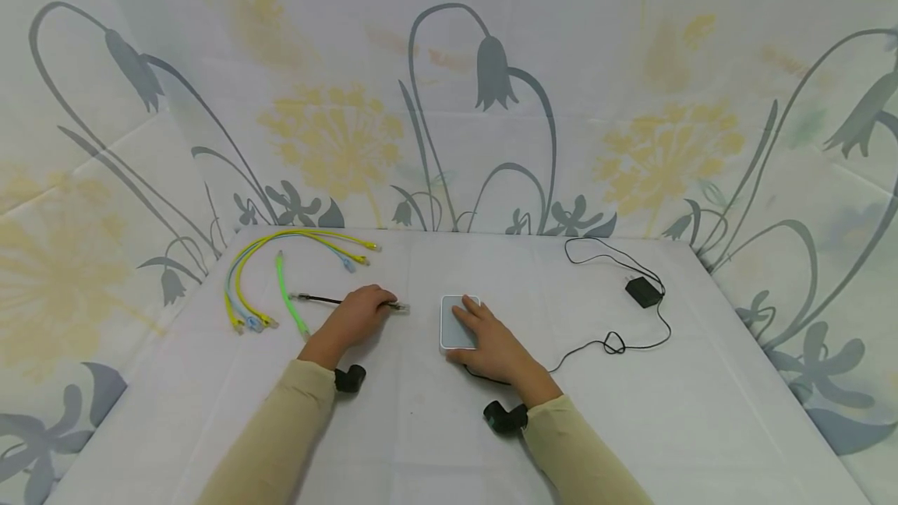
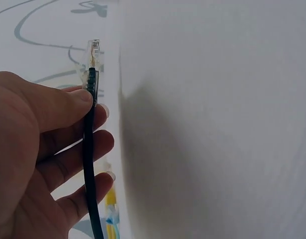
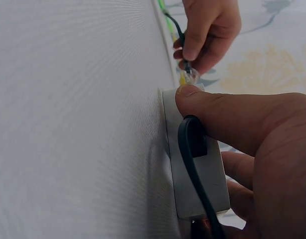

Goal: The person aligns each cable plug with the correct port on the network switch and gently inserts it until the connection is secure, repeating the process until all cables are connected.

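Black cable (image 2: 88,149) lies left of middle on the surface (image 1: 421,427), back toward the far edge. Likely light and bendy along its length, stiffer at the collar; the clear plug (image 2: 93,55) looks the fragile part, its latch easily caught. Best hold, I judge: just behind the plug, about where the left hand (image 1: 361,314) has it. Thumb and forefinger pinch there, nearly together; the other fingers fan loosely behind the cable. Plug juts free toward the white box (image 1: 456,336), a gap between.

Box sits midway between left and right edges, flat. Probably light, rigid, rather slick; side walls offer the surest hold. Right hand (image 1: 494,341) has it: fingers spread across the top, thumb on the near wall, parted about as wide as the box needs. Black cord (image 1: 648,347) enters that near wall and runs toward the right edge, to a power adapter (image 1: 643,292). Toward the far left corner: yellow cables (image 1: 367,244), light blue cable (image 1: 348,264), short green cable (image 1: 284,291).
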A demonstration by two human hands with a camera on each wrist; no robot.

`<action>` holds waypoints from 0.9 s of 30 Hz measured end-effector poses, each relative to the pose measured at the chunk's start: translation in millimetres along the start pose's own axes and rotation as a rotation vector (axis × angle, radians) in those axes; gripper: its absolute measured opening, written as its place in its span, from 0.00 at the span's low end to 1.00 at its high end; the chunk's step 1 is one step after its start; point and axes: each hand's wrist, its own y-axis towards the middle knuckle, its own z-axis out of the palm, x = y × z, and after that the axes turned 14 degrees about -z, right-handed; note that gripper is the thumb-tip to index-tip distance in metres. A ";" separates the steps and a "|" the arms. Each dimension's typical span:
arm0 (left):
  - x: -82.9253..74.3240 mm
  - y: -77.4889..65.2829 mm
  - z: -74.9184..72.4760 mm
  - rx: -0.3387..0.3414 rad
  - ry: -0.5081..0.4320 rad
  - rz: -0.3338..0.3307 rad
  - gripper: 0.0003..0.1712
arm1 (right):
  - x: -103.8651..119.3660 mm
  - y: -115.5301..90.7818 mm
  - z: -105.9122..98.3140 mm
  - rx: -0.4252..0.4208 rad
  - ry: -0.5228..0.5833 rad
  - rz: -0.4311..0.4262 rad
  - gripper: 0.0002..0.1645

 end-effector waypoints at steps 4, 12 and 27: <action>-3.8 -0.6 2.9 -0.002 -0.018 -0.006 0.13 | -0.4 1.4 0.2 0.004 -0.011 0.006 0.47; -9.4 -0.2 9.3 0.005 -0.040 -0.039 0.13 | -1.2 -0.7 -3.8 0.016 -0.019 0.023 0.47; -23.2 5.3 18.5 0.028 -0.092 -0.035 0.13 | -12.0 -6.4 -10.4 -0.019 0.001 0.064 0.47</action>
